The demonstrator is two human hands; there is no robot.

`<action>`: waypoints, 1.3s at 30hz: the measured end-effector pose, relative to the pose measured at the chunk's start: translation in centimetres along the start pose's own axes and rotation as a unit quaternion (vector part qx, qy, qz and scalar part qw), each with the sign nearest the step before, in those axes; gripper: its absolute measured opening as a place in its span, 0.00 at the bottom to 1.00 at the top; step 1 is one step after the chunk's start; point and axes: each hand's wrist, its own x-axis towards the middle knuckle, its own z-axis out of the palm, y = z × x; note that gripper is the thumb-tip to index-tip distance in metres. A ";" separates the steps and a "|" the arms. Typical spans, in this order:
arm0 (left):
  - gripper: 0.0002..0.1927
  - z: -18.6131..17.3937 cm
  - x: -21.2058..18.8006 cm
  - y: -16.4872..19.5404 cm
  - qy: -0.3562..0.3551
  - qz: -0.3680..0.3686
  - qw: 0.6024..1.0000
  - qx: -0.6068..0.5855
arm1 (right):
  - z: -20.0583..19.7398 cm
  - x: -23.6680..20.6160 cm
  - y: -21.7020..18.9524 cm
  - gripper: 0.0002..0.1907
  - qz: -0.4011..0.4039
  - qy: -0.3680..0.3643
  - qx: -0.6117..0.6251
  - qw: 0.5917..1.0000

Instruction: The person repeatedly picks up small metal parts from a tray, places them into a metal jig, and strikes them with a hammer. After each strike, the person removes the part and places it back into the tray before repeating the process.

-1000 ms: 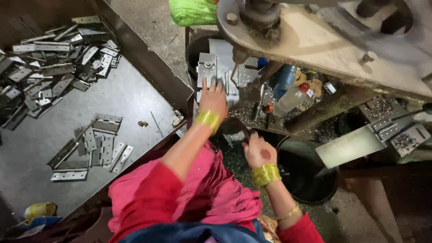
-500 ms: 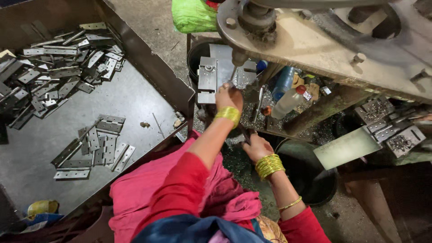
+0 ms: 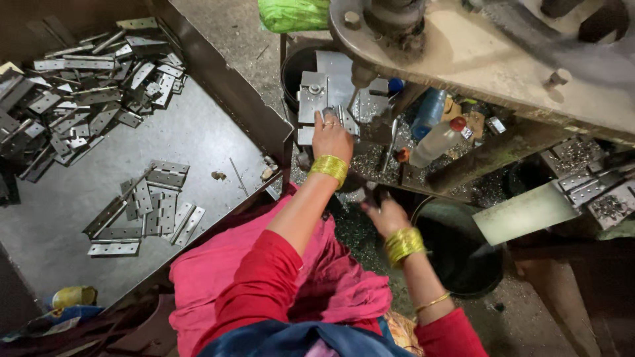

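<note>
Person seen from above: red sleeves ending near the elbows, a pink garment over the lap, a blue cloth at the chest. Stacked golden bangles ring each wrist — left hand (image 3: 333,137) with finger rings, right hand (image 3: 385,215) with one thin bangle further up the forearm.

Grey steel hinges (image 3: 149,211) on a dark grey tray (image 3: 211,142), gold bangles (image 3: 329,168) above red sleeves (image 3: 261,284), a pink garment (image 3: 357,297), and a far green bag (image 3: 293,13).
</note>
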 end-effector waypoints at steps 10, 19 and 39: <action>0.21 -1.3 -1.9 -1.0 -0.016 0.026 1.000 0.003 | -0.4 0.9 1.3 0.31 0.047 -0.022 -0.018 0.998; 0.19 -0.8 -1.0 -2.3 -0.047 0.022 0.998 -0.027 | 2.3 -0.4 2.0 0.29 -0.010 0.025 -0.026 0.999; 0.21 0.5 3.9 -1.3 -0.013 -0.030 0.999 0.022 | 0.2 -0.5 0.4 0.28 0.042 -0.001 0.000 0.999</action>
